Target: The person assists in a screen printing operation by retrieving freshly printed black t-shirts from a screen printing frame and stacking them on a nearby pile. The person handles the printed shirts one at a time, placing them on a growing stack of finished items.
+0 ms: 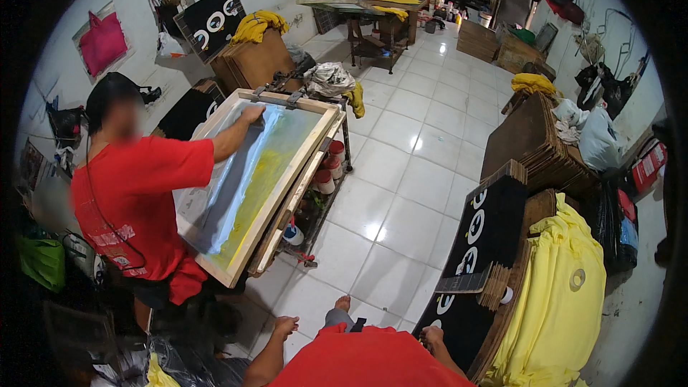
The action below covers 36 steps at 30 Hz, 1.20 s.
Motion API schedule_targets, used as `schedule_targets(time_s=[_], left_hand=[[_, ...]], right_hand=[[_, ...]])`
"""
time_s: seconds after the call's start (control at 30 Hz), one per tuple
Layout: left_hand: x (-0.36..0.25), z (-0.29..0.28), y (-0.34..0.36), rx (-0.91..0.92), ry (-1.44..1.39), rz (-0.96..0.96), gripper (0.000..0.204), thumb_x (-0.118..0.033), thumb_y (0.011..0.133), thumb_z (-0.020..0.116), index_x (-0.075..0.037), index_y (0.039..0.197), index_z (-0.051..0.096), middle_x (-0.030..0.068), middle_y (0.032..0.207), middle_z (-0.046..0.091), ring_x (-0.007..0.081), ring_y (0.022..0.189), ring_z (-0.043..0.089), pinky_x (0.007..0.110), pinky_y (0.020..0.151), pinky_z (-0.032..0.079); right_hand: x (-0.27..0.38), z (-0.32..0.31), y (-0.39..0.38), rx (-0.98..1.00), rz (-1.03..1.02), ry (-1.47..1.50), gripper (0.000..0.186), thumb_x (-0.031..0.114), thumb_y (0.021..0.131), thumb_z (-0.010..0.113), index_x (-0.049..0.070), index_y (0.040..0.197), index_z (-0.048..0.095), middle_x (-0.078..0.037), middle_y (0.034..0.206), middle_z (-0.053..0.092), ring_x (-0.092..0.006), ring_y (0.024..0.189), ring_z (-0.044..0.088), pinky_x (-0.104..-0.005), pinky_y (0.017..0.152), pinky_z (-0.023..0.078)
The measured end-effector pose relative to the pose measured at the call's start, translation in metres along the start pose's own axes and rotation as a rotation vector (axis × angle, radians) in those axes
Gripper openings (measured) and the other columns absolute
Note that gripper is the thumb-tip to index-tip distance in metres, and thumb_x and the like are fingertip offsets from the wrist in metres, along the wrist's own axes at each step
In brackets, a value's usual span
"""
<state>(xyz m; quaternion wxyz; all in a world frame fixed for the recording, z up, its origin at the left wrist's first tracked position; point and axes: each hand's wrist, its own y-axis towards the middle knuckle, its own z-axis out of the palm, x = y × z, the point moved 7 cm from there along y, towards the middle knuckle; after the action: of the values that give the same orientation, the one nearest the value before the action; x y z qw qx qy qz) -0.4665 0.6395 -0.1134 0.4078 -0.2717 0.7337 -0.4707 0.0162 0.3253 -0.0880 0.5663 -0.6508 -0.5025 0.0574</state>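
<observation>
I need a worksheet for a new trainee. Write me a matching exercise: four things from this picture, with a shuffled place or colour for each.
1. Wearer's right hand
2. Wooden-framed screen
3. Pink bag
4. Large cloth at lower right

A. On the left wall
B. Under the co-worker's hand
C. Yellow
D. By a black printed panel

Pairs: 1-D, 2-B, 3-A, 4-C

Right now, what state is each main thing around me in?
Left hand, loosely curled, nothing visible in it
Right hand, curled beside black panel, grip unclear
Black panel, printed side showing
Framed screen, smeared blue and yellow
Pale yellow cloth, draped in folds
Pink bag, hanging
Brown boards at right, stacked
</observation>
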Motion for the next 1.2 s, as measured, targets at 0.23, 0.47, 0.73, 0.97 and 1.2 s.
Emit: schedule_targets(time_s=[0.23,0.47,0.73,0.97,1.2], left_hand=[[-0.04,0.013,-0.001,-0.012,0.026,0.13,0.027,-0.029,0.079,0.068,-0.005,0.09,0.061,0.0056,0.075,0.064,0.0142,0.065,0.059,0.029,0.057,0.042],[-0.009,0.011,0.003,-0.002,0.015,0.058,0.025,-0.028,0.08,0.068,-0.005,0.087,0.061,0.0059,0.074,0.064,0.0141,0.063,0.058,0.029,0.055,0.042],[0.027,0.008,-0.006,-0.027,-0.021,-0.03,0.021,-0.025,0.08,0.067,-0.005,0.084,0.061,0.0059,0.074,0.064,0.0132,0.06,0.057,0.03,0.054,0.042],[0.024,-0.001,-0.003,-0.039,-0.04,-0.012,0.022,-0.025,0.079,0.068,-0.006,0.084,0.06,0.0057,0.075,0.065,0.0129,0.06,0.058,0.03,0.055,0.043],[0.019,-0.003,0.002,-0.038,-0.072,0.006,0.022,-0.025,0.079,0.068,-0.005,0.084,0.06,0.0063,0.074,0.065,0.0128,0.058,0.058,0.027,0.048,0.041]], right_hand=[[-0.013,-0.006,-0.022,0.022,0.033,-0.209,0.014,0.009,0.071,0.056,-0.001,0.063,0.064,-0.01,0.06,0.062,-0.0186,0.05,0.059,-0.0326,0.045,0.047],[-0.006,-0.003,-0.038,-0.006,0.002,-0.171,0.012,0.006,0.073,0.059,-0.004,0.07,0.065,-0.013,0.067,0.063,-0.0202,0.058,0.06,-0.0357,0.052,0.046],[-0.007,-0.004,-0.033,-0.066,0.068,0.054,0.01,0.005,0.074,0.059,-0.003,0.068,0.062,-0.012,0.07,0.063,-0.0181,0.057,0.06,-0.0324,0.049,0.047],[0.019,0.012,-0.026,0.044,-0.203,-0.372,0.013,0.008,0.073,0.06,-0.004,0.073,0.065,-0.011,0.068,0.063,-0.0181,0.055,0.06,-0.0316,0.051,0.049],[0.019,0.02,-0.027,0.053,-0.034,-0.296,0.014,0.008,0.072,0.059,-0.004,0.075,0.066,-0.012,0.068,0.064,-0.0181,0.053,0.059,-0.0315,0.048,0.046]])
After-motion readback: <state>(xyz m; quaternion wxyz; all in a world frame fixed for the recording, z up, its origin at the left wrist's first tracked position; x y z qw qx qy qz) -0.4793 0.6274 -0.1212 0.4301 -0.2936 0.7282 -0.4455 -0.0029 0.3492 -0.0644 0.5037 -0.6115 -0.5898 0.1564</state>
